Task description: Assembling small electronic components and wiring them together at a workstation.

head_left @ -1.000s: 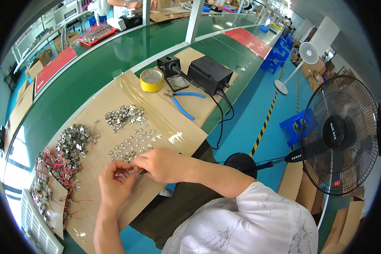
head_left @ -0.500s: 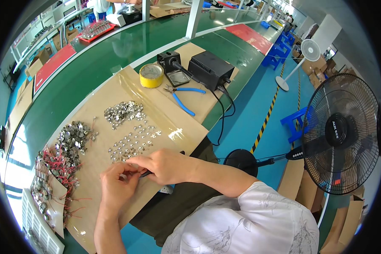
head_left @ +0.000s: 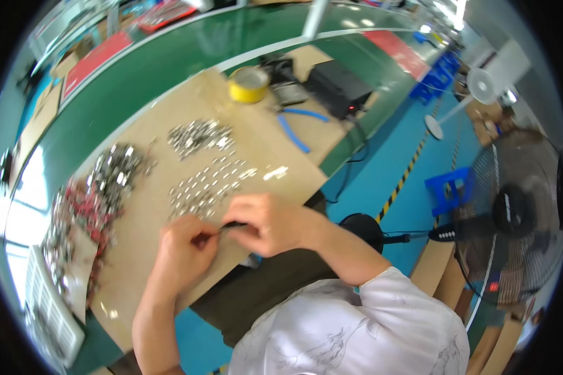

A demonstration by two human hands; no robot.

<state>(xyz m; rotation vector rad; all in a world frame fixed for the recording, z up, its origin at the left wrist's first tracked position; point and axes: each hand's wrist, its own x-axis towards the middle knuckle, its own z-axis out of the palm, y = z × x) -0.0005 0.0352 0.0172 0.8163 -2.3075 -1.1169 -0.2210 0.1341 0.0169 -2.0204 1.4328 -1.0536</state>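
My left hand [head_left: 186, 247] is closed over the near part of the brown-covered worktop [head_left: 145, 253], fingertips pinched; anything between them is too small and blurred to tell. Just right of it, my right hand [head_left: 266, 222] grips a thin dark tool [head_left: 234, 224], whose tip points toward the left fingers. The tool's exact kind is blurred. Beyond both hands lie rows of small shiny metal parts [head_left: 200, 190] and a heap of similar parts [head_left: 200, 137]. Larger silvery parts [head_left: 116, 172] are piled at the left, beside parts with red wires [head_left: 87, 206].
At the back stand a yellow tape roll [head_left: 248, 87], a black box with a red light [head_left: 339, 86] and a dark tool stand [head_left: 278, 65]. Blue-handled cutters [head_left: 297, 134] lie in front. A white slotted tray [head_left: 50, 306] is at the left edge; a black fan [head_left: 513, 212] stands right.
The view has shifted and blurred, with the bench scene higher in the picture. My hands have drawn slightly apart, and the dark tool shows between them.
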